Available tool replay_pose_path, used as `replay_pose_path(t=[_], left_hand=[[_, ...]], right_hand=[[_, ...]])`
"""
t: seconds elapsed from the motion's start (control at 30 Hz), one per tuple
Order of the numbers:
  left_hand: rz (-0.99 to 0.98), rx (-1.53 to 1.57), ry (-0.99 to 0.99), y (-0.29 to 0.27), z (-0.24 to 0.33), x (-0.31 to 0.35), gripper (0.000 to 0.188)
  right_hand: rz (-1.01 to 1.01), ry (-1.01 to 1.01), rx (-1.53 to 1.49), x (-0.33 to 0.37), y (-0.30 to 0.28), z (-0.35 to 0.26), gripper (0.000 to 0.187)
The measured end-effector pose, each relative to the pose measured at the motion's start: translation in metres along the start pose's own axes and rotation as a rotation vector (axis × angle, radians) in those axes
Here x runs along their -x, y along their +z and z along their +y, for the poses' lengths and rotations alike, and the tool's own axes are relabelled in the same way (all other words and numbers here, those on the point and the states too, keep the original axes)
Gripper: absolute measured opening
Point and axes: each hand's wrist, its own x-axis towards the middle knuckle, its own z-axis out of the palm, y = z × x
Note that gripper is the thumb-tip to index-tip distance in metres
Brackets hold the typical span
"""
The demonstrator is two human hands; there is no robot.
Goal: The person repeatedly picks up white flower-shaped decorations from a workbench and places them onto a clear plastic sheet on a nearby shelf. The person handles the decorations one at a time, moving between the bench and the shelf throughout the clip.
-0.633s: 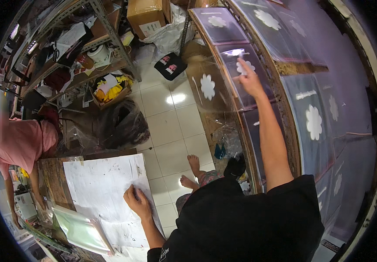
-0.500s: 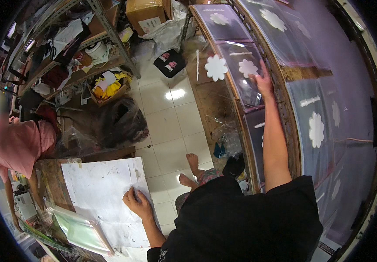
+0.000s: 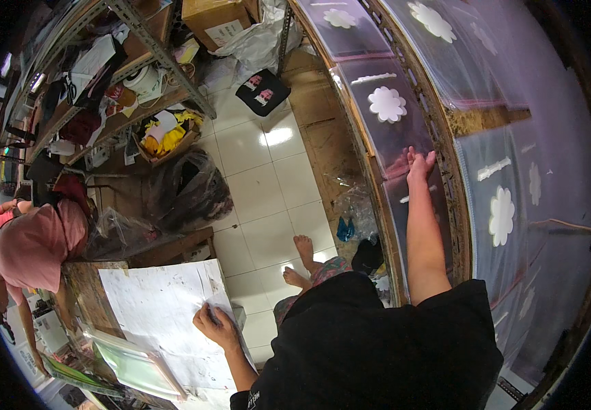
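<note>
My right hand [image 3: 420, 166] is at the rack on the right, fingers stretched and spread, holding nothing. It lies at the near edge of a clear plastic sheet [image 3: 411, 130] bearing a white flower-shaped print [image 3: 387, 104] and a short white strip. My left hand [image 3: 217, 329] rests on the white paper [image 3: 152, 294] covering the table at left, its fingers loosely bent and apart, with nothing seen in them. A frame with pale green mesh [image 3: 135, 365] leans at the near end of that paper.
More clear sheets with white flowers [image 3: 501, 216] lie on the rack's right side. A co-worker in a pink shirt [image 3: 39, 246] bends over at far left. Behind stand a metal shelf [image 3: 138, 41] and a cardboard box [image 3: 215, 20]. A black printed cloth [image 3: 263, 92] lies on the tiled floor.
My right hand has slid toward me along the rack, off the white flower. The second flower and strip beyond the rack's left edge are no longer there. My left hand stays put.
</note>
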Motion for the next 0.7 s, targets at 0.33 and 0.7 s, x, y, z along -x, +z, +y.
replay_pose_path(t=[0.33,0.7], left_hand=[[0.005,0.002,-0.005,0.001,0.003,0.0,0.029],[0.012,-0.017,0.015,0.0,0.005,-0.002,0.029]], right_hand=[[0.136,0.023,-0.025,-0.008,0.007,0.004,0.081],[0.154,-0.081,0.317,-0.023,0.0,0.008,0.072]])
